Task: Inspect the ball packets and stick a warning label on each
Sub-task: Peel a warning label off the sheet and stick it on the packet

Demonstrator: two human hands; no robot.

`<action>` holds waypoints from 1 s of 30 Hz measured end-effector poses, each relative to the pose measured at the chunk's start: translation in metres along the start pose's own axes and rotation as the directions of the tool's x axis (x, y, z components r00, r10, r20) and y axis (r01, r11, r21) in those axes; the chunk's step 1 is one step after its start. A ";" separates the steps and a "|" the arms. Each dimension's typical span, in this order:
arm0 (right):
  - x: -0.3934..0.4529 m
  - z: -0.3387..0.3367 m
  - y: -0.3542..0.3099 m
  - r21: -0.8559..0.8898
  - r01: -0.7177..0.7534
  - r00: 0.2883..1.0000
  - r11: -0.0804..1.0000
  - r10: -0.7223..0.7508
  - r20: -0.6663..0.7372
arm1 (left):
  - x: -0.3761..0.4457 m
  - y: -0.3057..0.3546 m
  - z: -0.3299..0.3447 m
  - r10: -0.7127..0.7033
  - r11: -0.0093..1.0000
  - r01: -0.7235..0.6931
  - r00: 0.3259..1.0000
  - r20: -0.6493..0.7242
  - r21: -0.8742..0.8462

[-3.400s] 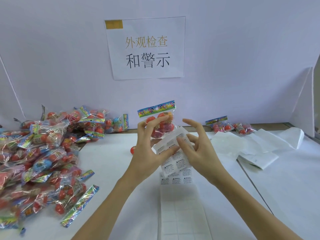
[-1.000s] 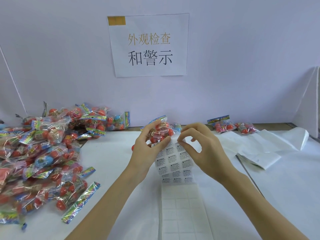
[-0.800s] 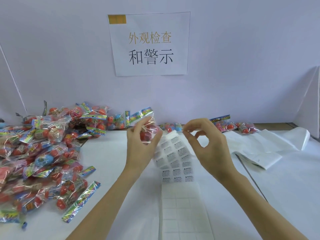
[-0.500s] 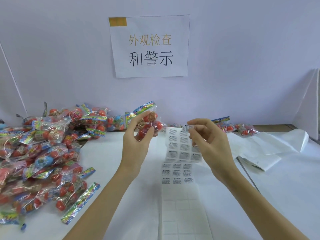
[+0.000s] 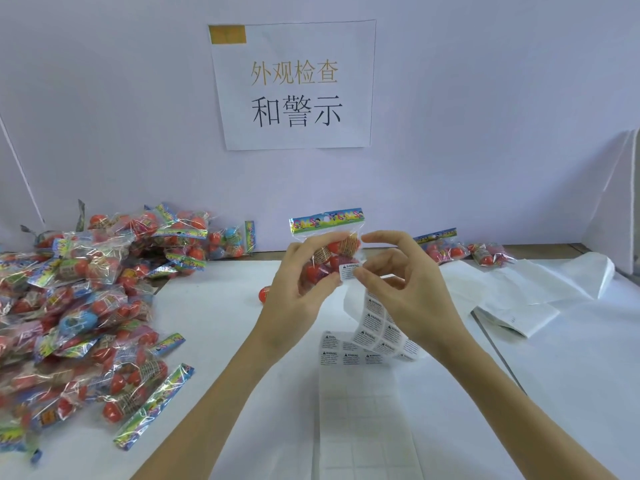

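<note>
Ball packet: clear plastic packet of red balls with a colourful cartoon header strip (image 5: 327, 242), held upright above the white table (image 5: 221, 327), in front of the pale wall.
Left hand (image 5: 298, 289): fingers and thumb curled round the packet's lower half, gripping it.
Right hand (image 5: 403, 292): thumb and forefinger pinch a small white warning label (image 5: 349, 270) and hold it against the front of the packet; the other fingers are spread and raised.
Label sheet: long white backing strip of printed warning stickers (image 5: 360, 355) lying on the table below both hands, its upper end curled up beneath the right hand; the lower squares are bare.
Pile of packets (image 5: 79, 306): many similar packets heaped at the table's left.
Far packets (image 5: 457, 247): a few lie at the back right edge, near crumpled white paper sheets (image 5: 540, 282).
Sign: white paper notice with Chinese characters (image 5: 294, 84), fixed on the wall.
</note>
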State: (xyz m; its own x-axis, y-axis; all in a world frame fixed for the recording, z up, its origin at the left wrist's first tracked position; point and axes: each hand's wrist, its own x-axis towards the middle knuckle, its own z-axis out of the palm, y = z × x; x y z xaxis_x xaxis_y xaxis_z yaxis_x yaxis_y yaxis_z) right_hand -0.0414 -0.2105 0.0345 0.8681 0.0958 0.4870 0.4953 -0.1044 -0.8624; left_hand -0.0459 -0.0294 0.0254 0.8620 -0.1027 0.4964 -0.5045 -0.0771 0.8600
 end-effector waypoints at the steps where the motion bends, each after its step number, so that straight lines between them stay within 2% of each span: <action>1: 0.000 0.000 0.000 -0.002 0.002 1.000 1.000 -0.002 0.002 | 0.000 0.000 0.000 -0.006 1.000 0.006 1.000 0.013 -0.005; 6: -0.001 0.000 0.000 -0.018 0.002 1.000 1.000 -0.002 0.005 | 0.000 -0.001 -0.001 0.002 1.000 -0.002 1.000 0.024 -0.017; 11: -0.001 0.001 0.001 -0.044 0.008 1.000 0.999 -0.007 0.014 | 0.001 -0.007 0.001 0.062 0.994 -0.058 0.997 -0.035 0.095; 15: -0.003 0.003 0.005 -0.270 0.052 0.996 0.961 -0.068 -0.049 | 0.001 -0.009 0.002 0.074 0.992 -0.068 0.996 -0.051 0.109; 17: -0.003 0.003 0.005 -0.303 0.004 0.992 0.953 -0.042 -0.121 | 0.002 -0.007 0.001 0.063 0.995 -0.056 0.995 -0.077 0.088; 19: -0.001 0.002 0.005 -0.179 -0.095 0.989 0.979 0.073 -0.130 | 0.003 -0.004 0.001 0.029 0.999 -0.027 0.994 -0.106 0.027; 21: -0.001 0.002 0.003 -0.072 -0.174 0.984 0.982 0.171 -0.051 | 0.002 -0.002 0.001 0.011 1.000 -0.013 0.995 -0.102 -0.015; 25: -0.002 0.004 0.004 0.072 -0.246 0.969 0.967 0.244 0.030 | 0.001 0.002 0.003 0.014 0.995 -0.019 0.999 -0.046 -0.096; 30: 0.001 -0.005 0.009 0.454 -0.413 0.911 0.790 0.356 0.209 | 0.002 -0.002 0.001 -0.041 0.972 0.023 0.997 -0.072 -0.235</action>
State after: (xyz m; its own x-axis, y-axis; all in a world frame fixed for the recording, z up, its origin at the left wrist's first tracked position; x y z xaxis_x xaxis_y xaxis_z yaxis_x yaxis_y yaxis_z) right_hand -0.0361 -0.2160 0.0273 0.9604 0.2570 0.1076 0.0184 0.3271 -0.9448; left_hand -0.0434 -0.0306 0.0246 0.8832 -0.0276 0.4681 -0.4588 0.1554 0.8748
